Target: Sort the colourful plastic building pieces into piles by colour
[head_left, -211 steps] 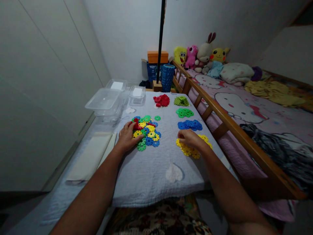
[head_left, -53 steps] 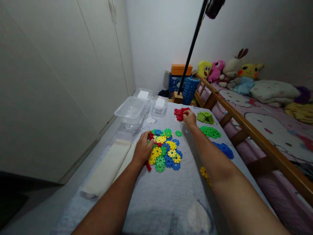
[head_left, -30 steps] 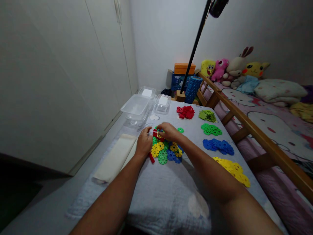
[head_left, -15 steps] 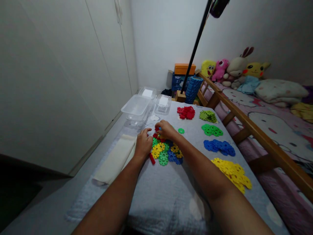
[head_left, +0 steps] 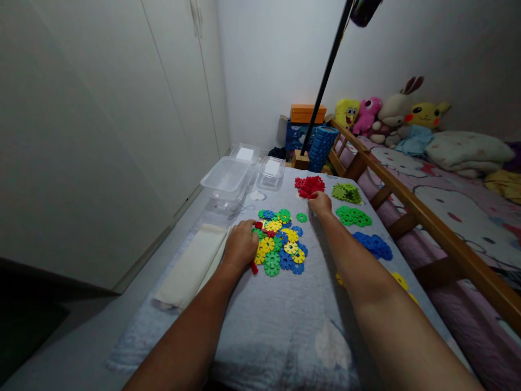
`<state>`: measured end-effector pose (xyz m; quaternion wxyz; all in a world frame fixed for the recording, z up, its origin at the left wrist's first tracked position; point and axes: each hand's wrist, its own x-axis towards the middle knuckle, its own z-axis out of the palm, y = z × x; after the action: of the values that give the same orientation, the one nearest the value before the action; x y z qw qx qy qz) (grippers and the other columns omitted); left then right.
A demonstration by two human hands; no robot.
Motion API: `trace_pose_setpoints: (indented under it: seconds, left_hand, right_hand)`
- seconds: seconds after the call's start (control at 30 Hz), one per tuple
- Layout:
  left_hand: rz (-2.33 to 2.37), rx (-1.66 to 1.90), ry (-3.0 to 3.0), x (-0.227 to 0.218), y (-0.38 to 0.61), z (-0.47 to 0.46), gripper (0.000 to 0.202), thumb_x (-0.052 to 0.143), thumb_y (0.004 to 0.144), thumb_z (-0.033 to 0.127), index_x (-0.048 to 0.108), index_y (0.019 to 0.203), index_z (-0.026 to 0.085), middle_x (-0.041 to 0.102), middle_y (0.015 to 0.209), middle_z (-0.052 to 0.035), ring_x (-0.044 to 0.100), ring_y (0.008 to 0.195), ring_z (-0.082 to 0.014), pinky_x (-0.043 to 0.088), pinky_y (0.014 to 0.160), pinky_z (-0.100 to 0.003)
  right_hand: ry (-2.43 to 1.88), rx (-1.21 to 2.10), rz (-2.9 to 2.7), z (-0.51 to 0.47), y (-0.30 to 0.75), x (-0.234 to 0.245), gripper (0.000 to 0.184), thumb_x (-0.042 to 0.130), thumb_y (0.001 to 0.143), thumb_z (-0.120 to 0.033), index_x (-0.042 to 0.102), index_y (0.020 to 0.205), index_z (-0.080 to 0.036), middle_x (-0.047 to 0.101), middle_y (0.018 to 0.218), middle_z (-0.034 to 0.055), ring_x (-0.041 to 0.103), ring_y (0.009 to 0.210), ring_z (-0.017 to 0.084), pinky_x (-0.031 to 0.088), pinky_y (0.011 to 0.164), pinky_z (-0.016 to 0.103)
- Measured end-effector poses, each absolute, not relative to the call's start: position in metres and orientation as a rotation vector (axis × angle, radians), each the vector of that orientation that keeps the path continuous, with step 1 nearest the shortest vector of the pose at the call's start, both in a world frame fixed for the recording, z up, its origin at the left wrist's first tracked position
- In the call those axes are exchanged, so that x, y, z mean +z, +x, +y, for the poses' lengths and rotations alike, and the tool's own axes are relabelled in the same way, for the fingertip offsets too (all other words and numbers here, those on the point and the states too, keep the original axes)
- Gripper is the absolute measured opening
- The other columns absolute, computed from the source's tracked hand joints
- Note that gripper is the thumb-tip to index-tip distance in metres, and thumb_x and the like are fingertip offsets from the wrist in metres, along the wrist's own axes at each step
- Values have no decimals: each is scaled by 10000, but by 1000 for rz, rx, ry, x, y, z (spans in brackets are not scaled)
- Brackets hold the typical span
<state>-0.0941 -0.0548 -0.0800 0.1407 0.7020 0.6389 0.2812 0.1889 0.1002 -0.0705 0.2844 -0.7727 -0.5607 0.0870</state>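
A mixed pile of flat plastic flower pieces (head_left: 280, 247) in several colours lies on a pale quilt (head_left: 277, 320). My left hand (head_left: 241, 247) rests on the pile's left edge, fingers curled, pinching a red piece at its tips. My right hand (head_left: 320, 204) is stretched out, closed, at the near edge of the red pile (head_left: 310, 184), with a red piece at its fingertips. Sorted piles run along the right: light green (head_left: 345, 191), green (head_left: 353, 216), blue (head_left: 374, 245), and yellow (head_left: 401, 281), partly hidden by my right arm. One green piece (head_left: 302, 218) lies alone.
Clear plastic containers (head_left: 227, 179) (head_left: 272, 172) stand at the quilt's far left. A folded cream cloth (head_left: 191, 266) lies on the left. A wooden bed rail (head_left: 407, 217) borders the right, with plush toys (head_left: 378, 114) behind. A black pole (head_left: 325, 81), blue roller (head_left: 321, 149) and boxes (head_left: 308, 113) stand at the back.
My right hand left the mixed pile and reached forward to the red pile. My left hand stayed at the pile's left edge, shifting slightly.
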Motion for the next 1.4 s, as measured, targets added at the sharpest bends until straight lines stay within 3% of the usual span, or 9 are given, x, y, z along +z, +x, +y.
trace_pose_setpoints:
  seconds: [0.27,0.53,0.73,0.9,1.07,1.17,1.4]
  left_hand:
    - [1721,900,2008,-79,-94,-54,381,498,851,140,693,1174,194,732,1184,-117,659,1129,-273,480,1054,-423]
    - [1681,977,1912,-79,-93,-53,372,501,837,136,692,1150,200,748,1140,-98,681,1058,-250,508,1005,-396]
    - [1645,1026,1814,-79,-91,-51,443,493,852,139,651,1263,183,739,1227,-112,699,1038,-235,522,990,-387]
    - [1640,1086,1743,-82,-91,-49,468,499,848,147,646,1291,176,736,1230,-126,698,1066,-248,527,1010,-416]
    - [1669,1144,1696,-84,-94,-46,480,480,819,108,654,1264,154,727,1235,-132,685,1126,-251,515,1056,-433]
    - [1690,1143,1670,-80,-97,-46,481,464,822,98,649,1264,137,724,1240,-135,680,1154,-249,504,1077,-426]
    - [1707,1087,1686,-73,-97,-49,426,482,833,102,678,1207,154,739,1233,-115,682,1170,-246,498,1086,-399]
  right_hand:
    - [-2003,287,-1434,99,188,-79,433,509,801,-97,717,1180,-121,756,1145,157,687,1023,233,482,907,298]
    - [-1880,446,-1580,89,191,-72,346,510,688,-74,762,907,-165,767,938,56,683,946,213,501,894,289]
    - [-1751,498,-1596,78,177,-59,362,530,704,-68,762,971,-146,763,949,68,693,909,197,529,878,303]
    - [-1488,695,-2051,56,135,-47,295,593,809,-118,777,1038,-138,766,905,61,683,820,177,520,790,275]
    - [-1260,470,-2579,30,85,-35,290,673,873,-193,789,1138,-186,755,1135,106,668,1051,222,467,986,335]
    - [-1356,301,-2703,20,65,-33,349,668,907,-250,761,1242,-218,716,1225,130,647,1109,257,454,1007,366]
    - [-1359,382,-2631,20,58,-38,286,672,864,-177,779,1130,-179,759,1069,105,674,1010,245,475,944,337]
